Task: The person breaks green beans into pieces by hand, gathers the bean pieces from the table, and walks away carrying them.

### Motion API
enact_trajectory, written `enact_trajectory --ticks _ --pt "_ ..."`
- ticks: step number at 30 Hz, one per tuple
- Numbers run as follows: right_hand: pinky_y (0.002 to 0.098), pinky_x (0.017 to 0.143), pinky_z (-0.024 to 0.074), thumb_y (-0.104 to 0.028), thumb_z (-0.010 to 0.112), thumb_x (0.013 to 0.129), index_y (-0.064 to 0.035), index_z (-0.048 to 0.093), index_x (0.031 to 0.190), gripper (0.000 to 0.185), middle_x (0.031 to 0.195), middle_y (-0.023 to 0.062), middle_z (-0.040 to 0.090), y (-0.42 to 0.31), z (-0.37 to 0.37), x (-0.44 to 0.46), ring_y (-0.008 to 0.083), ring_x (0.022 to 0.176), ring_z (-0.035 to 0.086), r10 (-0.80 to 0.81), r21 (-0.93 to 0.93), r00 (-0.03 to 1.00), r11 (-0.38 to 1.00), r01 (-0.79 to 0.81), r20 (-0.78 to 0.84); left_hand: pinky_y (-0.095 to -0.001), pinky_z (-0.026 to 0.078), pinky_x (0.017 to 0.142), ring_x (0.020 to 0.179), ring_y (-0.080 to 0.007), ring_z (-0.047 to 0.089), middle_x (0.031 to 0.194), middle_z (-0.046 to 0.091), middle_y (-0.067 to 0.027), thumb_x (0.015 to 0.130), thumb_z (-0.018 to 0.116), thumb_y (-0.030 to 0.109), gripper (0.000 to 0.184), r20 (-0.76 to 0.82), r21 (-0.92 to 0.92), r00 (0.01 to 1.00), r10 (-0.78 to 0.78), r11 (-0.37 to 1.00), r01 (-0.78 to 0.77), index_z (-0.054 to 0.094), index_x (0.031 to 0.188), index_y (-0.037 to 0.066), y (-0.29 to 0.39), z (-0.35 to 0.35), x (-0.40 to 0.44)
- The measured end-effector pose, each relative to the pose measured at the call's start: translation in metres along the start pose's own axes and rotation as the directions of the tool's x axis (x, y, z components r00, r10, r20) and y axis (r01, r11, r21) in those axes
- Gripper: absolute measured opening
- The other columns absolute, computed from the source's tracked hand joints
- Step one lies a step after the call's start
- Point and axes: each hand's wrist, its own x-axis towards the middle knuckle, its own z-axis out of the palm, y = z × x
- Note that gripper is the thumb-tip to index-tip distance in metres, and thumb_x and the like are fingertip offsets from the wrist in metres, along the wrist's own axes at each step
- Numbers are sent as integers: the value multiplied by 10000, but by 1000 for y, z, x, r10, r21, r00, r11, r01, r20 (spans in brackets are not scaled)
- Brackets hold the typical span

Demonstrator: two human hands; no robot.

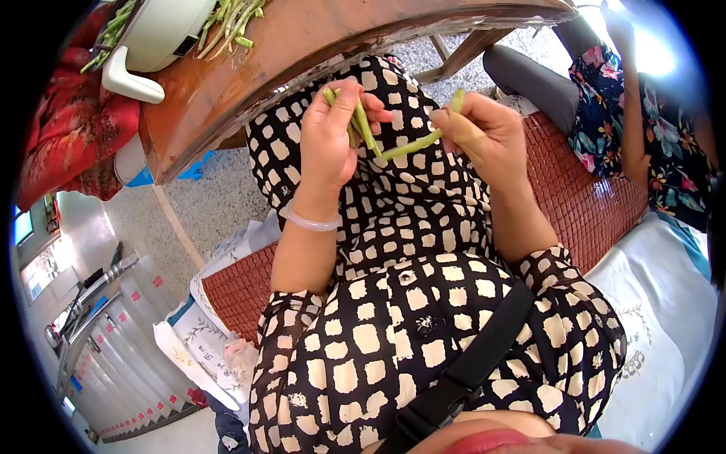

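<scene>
My left hand [327, 140], with a pale bangle [311, 221] at its wrist, is closed on green vegetable stems [365, 130] held between thumb and fingers. My right hand [488, 136] pinches a green stem piece [412, 145] that slants down to the left. Its lower end meets the tip of a stem from my left hand, forming a sharp V above my lap. I cannot tell whether the two parts are still joined there. Both hands are raised just in front of the table edge.
A curved wooden table [302, 38] carries a white pot [168, 34] with a white handle [132, 79]. Beside the pot lies a pile of stems [227, 26]. Another person in a floral top [665, 129] sits to my right on the red-brown seat mat [563, 174].
</scene>
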Motion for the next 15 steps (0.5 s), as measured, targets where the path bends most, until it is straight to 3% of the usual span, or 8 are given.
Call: enact_trajectory --ticks 2,5,7,11,12,15 --pt "157 444 325 -135 618 867 1 633 747 182 598 -5 566 8 6 0 22 507 489 163 111 982 979 -173 91 -310 547 620 704 -234 655 827 624 -142 940 511 227 220 50 116 999 -6 993 0 474 998 19 16 15 -8" --pt "175 450 317 -198 621 872 -7 663 768 221 583 -29 535 17 21 -1 13 531 441 169 139 984 975 -175 55 -300 555 611 710 -214 653 850 617 -137 949 489 211 212 194 190 972 -130 977 93 444 1004 12 25 22 -16" --pt "176 456 323 -197 606 882 -1 659 780 228 583 -29 532 22 23 -2 16 539 439 166 113 986 979 -169 36 -278 547 588 724 -194 651 850 603 -115 951 484 224 219 182 229 972 -148 968 105 437 1002 16 23 28 -22" --pt "174 473 334 -195 576 903 6 653 787 245 583 -27 527 33 24 -5 19 541 428 75 50 997 996 -76 16 -203 488 586 650 -94 566 841 576 -56 861 645 187 313 219 352 965 -145 934 61 435 1030 30 17 28 -25" --pt "174 486 356 -231 544 923 8 650 783 296 591 -25 537 23 24 -3 27 546 444 101 88 994 991 -104 39 -184 463 614 660 -55 516 833 571 -21 803 709 133 344 194 354 978 -77 935 4 469 1026 28 10 31 -27" --pt "180 503 384 -284 522 935 9 654 788 353 608 -17 563 25 19 -1 41 557 477 338 278 923 883 -379 184 -210 488 661 732 -105 581 859 595 -47 830 642 13 262 208 420 978 0 903 -89 501 1051 1 2 27 -22"
